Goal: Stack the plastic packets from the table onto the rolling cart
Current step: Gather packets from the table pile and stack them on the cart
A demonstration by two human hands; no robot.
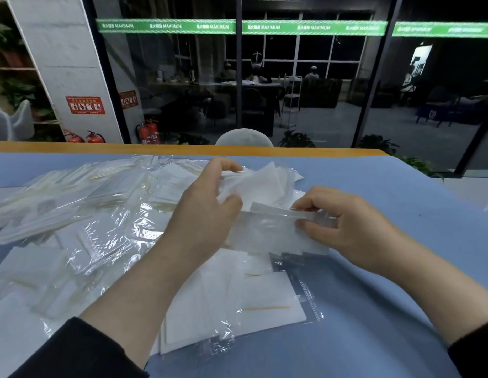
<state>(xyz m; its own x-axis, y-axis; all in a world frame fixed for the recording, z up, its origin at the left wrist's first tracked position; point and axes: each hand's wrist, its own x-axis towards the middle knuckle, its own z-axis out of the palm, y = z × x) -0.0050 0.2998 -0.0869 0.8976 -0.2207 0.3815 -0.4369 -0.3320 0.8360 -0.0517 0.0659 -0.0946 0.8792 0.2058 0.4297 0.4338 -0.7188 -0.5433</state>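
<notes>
Left hand [207, 211] and right hand [343, 225] both pinching a glossy clear packet [267, 230] holding flat white sheets, crinkled packets heap [82, 214], matte blue table [401, 241]

A blue-covered bench [401, 214] with an orange far edge [183, 148] fronts a dark glass wall [305, 77] crossed by a green banner strip [237, 27]. At left stand a grey pillar [63, 64] bearing a red sign [85, 105], red fire extinguishers [149, 132] and a plant shelf [11, 69].
</notes>
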